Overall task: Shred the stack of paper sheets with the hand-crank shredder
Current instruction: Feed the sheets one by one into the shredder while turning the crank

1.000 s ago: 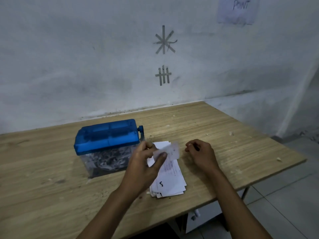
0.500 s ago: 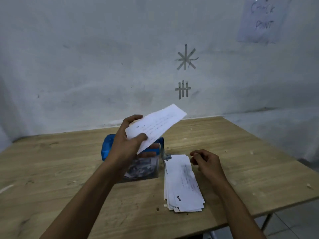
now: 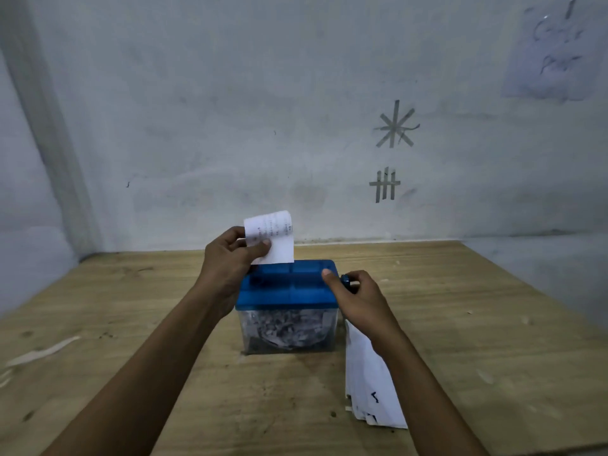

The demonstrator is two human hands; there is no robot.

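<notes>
A: Where's the white printed paper sheet [image 3: 274,236]?
B: Upright over the blue-lidded clear plastic shredder [image 3: 289,292], bottom edge at the lid. The left hand [image 3: 230,261] fingers pinch it, and the right hand [image 3: 360,299] fingers curl round the dark blue crank knob [image 3: 346,280].
A: Step?
B: Feeding, I'd say. Next: seat the edge in the slot, then crank. The white paper stack [image 3: 368,383] waits on the wooden counter [image 3: 131,324], just right of the shredder.

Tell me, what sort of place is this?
Probably a bare makeshift workroom set up for recording, not an office. A plain wooden table stands in a corner of scuffed walls; tape marks and a handwritten sign are stuck up there, and a shredder and paper stack sit on the table.
</notes>
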